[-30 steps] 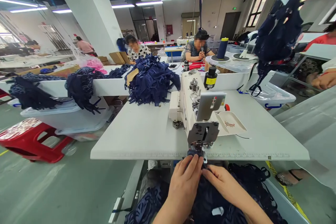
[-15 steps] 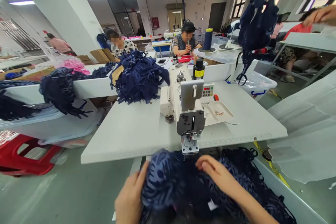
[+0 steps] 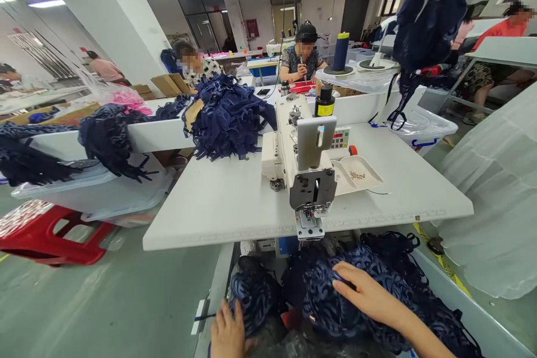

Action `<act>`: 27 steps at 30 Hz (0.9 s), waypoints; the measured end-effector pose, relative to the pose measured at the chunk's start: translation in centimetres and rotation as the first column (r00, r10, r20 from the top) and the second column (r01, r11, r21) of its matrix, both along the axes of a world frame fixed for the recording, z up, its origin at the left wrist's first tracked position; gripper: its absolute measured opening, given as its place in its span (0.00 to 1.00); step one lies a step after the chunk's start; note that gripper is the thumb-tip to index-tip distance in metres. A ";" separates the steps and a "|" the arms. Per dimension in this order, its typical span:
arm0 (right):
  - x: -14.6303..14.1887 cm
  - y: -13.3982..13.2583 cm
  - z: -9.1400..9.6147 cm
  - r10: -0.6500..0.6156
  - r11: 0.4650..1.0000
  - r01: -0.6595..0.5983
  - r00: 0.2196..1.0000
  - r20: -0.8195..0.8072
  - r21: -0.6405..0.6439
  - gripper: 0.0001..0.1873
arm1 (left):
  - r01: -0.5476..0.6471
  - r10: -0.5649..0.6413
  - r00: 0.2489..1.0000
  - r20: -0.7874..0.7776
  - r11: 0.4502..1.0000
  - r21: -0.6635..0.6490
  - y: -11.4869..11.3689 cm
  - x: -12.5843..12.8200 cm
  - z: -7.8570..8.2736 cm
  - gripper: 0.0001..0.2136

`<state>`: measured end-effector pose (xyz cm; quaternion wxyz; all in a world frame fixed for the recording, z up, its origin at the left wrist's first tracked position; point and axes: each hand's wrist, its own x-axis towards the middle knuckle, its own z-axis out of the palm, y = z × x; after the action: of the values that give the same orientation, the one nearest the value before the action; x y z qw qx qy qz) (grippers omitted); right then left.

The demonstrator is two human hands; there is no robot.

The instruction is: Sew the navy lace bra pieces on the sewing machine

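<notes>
A heap of navy lace garments lies in my lap below the table edge. My left hand rests low on the left side of the heap, fingers pressed into the lace. My right hand lies on top of the heap at the right, fingers curled around a fold of lace. The white sewing machine stands on the white table straight ahead, and its presser foot has no fabric under it.
A pile of navy strips sits at the table's far left. A small tray lies right of the machine. Red stool and clear bins stand at left. Other workers sit behind. Navy garments hang at upper right.
Both hands have drawn back from the presser foot and down into my lap with the lace. The left hand has dropped lowest, to the left side of the heap.
</notes>
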<state>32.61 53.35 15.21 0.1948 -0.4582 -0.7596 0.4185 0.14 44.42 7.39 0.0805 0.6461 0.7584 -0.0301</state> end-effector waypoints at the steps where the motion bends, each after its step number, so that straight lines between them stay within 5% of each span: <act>1: 0.2 0.0 1.3 0.008 1.000 -0.009 0.999 -0.054 -0.017 0.18 | 0.039 -0.040 0.997 0.060 0.999 0.012 1.3 0.6 1.7 0.23; 3: 0.5 0.0 4.0 0.037 0.999 -0.041 0.991 -0.130 -0.031 0.18 | 0.166 -0.173 0.965 0.198 0.985 0.047 4.0 2.5 5.4 0.21; 5: 0.5 -0.1 6.1 0.076 0.996 -0.082 0.979 -0.191 -0.023 0.18 | 0.281 -0.287 0.723 0.629 0.953 0.111 6.4 5.3 9.1 0.20; 7: 0.6 -0.2 7.3 0.081 0.995 -0.089 0.978 -0.193 -0.033 0.19 | 0.436 -0.237 0.463 0.854 0.900 0.013 7.9 8.1 12.1 0.21; 11: 1.2 -0.5 7.2 -0.042 0.991 0.029 0.993 -0.108 -0.128 0.20 | 0.404 -0.082 0.270 0.959 0.914 -0.035 9.1 11.7 16.0 0.21; 14: 1.0 -0.7 6.9 -0.150 0.972 0.101 0.963 -0.223 -0.213 0.23 | 0.360 -0.082 0.171 0.982 0.933 0.015 9.4 12.8 17.6 0.16; 18: -0.9 0.5 8.0 -0.373 0.922 0.284 0.838 -0.399 -0.265 0.23 | 0.272 -0.074 0.215 0.974 0.962 0.013 9.8 13.6 18.5 0.14; 22: -2.5 4.0 8.5 -0.481 0.876 0.438 0.785 -0.390 -0.200 0.23 | 0.107 -0.185 0.436 0.881 0.982 0.153 10.3 13.5 18.8 0.07; 24: -3.1 6.0 8.3 -0.448 0.892 0.430 0.806 -0.386 -0.138 0.23 | 0.111 -0.334 0.584 0.740 0.936 0.335 10.5 13.0 18.7 0.10; 27: -4.0 8.7 8.1 -0.351 0.929 0.367 0.847 -0.399 -0.038 0.20 | 0.353 -0.567 0.749 0.343 0.779 0.518 10.6 12.0 17.2 0.22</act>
<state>28.60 62.02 23.26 0.4290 -0.4931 -0.6128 0.4442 12.09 55.05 24.64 0.1146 0.8045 0.5132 0.2763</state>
